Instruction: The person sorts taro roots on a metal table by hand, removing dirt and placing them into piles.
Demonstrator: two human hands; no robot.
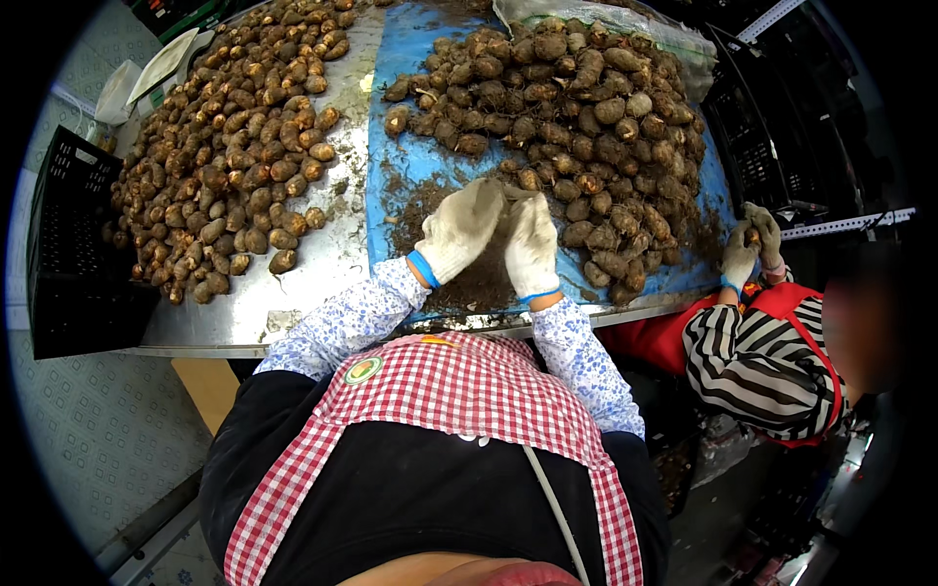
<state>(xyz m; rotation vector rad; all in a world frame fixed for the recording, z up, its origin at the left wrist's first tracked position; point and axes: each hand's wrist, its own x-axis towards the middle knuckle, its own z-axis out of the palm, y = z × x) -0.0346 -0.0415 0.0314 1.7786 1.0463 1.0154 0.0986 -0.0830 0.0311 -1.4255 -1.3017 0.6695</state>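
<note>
Both my hands wear soiled white knit gloves with blue cuffs and meet above the blue sheet (410, 172). My left hand (465, 223) has its fingers curled towards my right hand (530, 238); the fingertips come together at the near edge of a heap of hairy brown taro corms (557, 132). Whether a corm or something else is between the fingers cannot be made out. Loose dark soil (476, 282) lies under and around the gloves. To the left, a larger spread of cleaner taro corms (242, 146) covers much of the metal tabletop (315, 264).
A black plastic crate (80, 242) stands at the table's left end, near a weighing scale (165, 66). More black crates (755, 139) are on the right. A co-worker's gloved hands (751, 238) hold a corm at the right edge. A plastic sack (623, 22) lies behind the heap.
</note>
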